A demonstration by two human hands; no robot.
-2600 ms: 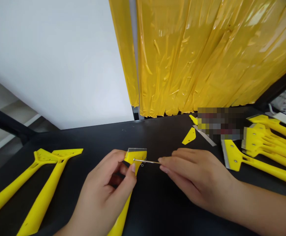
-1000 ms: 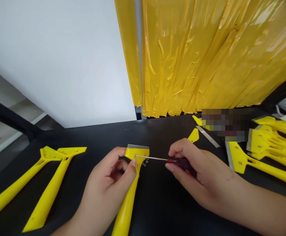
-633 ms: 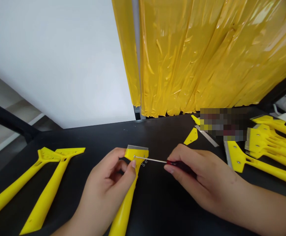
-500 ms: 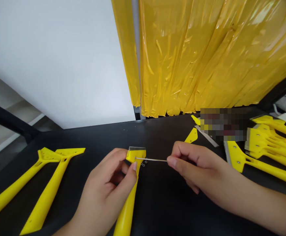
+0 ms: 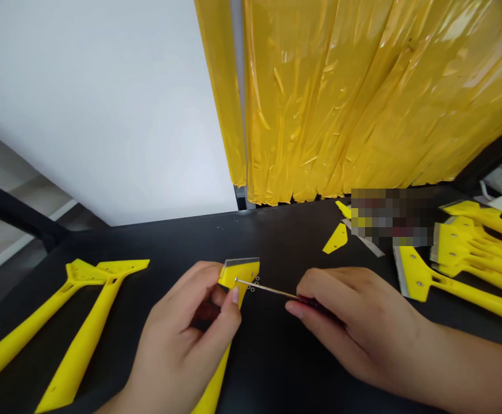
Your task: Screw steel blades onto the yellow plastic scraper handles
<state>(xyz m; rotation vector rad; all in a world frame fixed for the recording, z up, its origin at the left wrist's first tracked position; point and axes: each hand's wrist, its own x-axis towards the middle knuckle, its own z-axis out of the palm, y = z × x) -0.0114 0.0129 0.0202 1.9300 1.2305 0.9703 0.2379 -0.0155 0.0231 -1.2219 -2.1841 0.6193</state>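
Note:
My left hand (image 5: 190, 333) is closed on the head of a yellow scraper (image 5: 242, 272), whose handle runs down toward me. A metal blade (image 5: 242, 261) shows along the head's far edge. In my right hand (image 5: 358, 328) is a screwdriver (image 5: 270, 287) with a thin metal shaft and a dark red handle, mostly hidden by the fingers. Its tip meets a screw (image 5: 236, 280) near the left side of the scraper head. Several small nuts (image 5: 252, 289) lie on the black table just right of the head.
Two yellow scraper handles (image 5: 82, 333) lie at the left. A loose yellow plate (image 5: 336, 238) and a metal strip (image 5: 367, 241) rest beyond my right hand, beside a pixelated patch. Several scrapers with blades (image 5: 453, 244) are piled at the right. Yellow plastic curtain (image 5: 320, 103) hangs behind the table.
My right hand has shifted its grip and lowered, so the screwdriver's shaft slopes more and its handle now shows. The scraper head has tilted slightly in my left hand.

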